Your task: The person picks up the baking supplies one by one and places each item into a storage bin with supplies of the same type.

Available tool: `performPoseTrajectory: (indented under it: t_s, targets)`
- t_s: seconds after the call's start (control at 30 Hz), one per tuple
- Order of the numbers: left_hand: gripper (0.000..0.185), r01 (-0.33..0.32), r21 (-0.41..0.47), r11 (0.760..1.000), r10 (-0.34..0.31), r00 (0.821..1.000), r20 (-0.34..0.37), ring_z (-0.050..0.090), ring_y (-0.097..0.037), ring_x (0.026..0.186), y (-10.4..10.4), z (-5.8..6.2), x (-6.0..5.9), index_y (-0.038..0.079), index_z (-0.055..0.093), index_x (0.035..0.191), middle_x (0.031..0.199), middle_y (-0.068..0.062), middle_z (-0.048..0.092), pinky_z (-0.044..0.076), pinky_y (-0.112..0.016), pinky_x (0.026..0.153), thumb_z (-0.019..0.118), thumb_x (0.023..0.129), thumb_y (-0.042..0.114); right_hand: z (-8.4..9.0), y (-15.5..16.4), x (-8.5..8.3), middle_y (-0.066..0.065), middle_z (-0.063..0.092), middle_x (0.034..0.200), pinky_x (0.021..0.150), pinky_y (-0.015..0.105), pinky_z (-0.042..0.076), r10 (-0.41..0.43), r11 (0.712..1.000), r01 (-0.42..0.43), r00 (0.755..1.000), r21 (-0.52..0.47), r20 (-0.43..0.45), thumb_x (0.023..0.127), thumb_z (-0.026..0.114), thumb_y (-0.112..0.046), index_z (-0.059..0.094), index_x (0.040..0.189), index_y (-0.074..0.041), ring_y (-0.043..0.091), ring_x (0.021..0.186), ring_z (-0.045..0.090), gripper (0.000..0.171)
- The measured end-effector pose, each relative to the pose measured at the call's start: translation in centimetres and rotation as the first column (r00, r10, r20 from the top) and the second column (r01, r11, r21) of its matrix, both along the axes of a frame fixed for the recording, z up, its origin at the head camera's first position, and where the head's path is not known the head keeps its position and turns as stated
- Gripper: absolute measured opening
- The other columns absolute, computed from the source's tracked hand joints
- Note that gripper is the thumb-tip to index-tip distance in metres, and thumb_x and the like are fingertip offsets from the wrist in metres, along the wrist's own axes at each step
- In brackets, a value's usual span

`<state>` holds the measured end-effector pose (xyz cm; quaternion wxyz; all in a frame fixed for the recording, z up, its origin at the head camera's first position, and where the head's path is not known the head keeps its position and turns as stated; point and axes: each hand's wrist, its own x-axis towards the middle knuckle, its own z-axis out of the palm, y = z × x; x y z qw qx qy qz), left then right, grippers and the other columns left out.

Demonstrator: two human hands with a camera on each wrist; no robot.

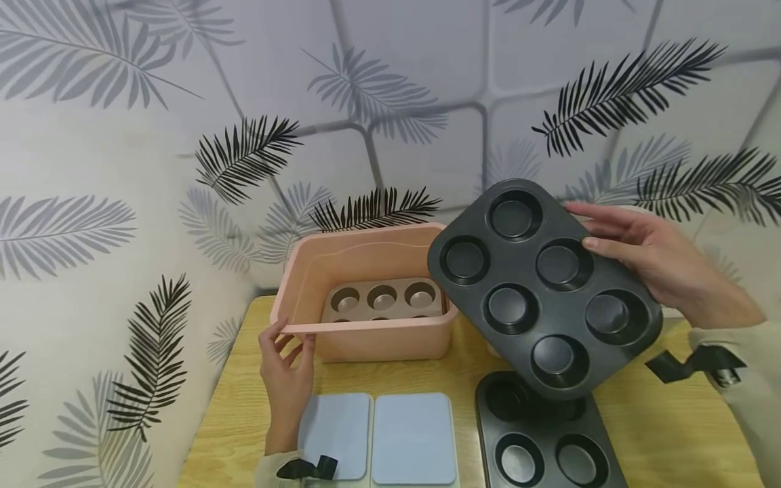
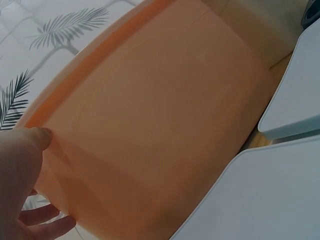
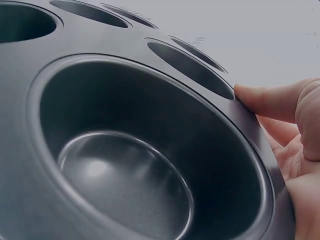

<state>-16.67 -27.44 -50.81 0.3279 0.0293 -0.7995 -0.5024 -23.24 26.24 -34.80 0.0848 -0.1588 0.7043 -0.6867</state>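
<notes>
Two-handed, working over a yellow wood-grain table and two pale blue panels, facing a light wall patterned with black and grey leaves. Holding up a six-cup muffin tin by its right edge, gripping with the right hand, tilting it partly above a second dark tin. Showing smooth, dark grey, softly shining round wells. Pinching, with the left hand, the near rim of a pink tub containing a brownish muffin tin.
</notes>
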Motion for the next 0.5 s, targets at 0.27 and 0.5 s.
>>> performPoseTrajectory:
  t_s: [0.27,0.5]
  targets:
    - [0.057,0.009,0.015,1.000,-0.009,1.000,0.012,0.066,-0.047,0.130,0.2,0.1,-0.1,0.002,0.048,0.148,0.151,-0.024,0.054,0.053,-0.006,0.094,0.078,0.100,0.003,1.6,-4.3,-2.6,-0.012,0.082,0.125,0.081,0.031,0.068,-0.019,0.998,0.018,1.000,0.060,0.015,0.109,0.066,-0.010,0.060,0.158,-0.026,0.013,0.104,0.082,0.052]
    - [0.055,-0.003,-0.003,1.000,0.004,1.000,0.025,0.067,-0.046,0.131,0.1,0.1,0.0,0.001,0.049,0.147,0.150,-0.020,0.057,0.062,-0.043,0.099,0.077,0.101,0.006,2.9,-7.6,-4.9,-0.009,0.083,0.122,0.083,0.030,0.067,0.010,1.000,-0.011,1.000,0.025,0.021,0.108,0.069,-0.013,0.059,0.159,-0.022,0.013,0.102,0.082,0.053]
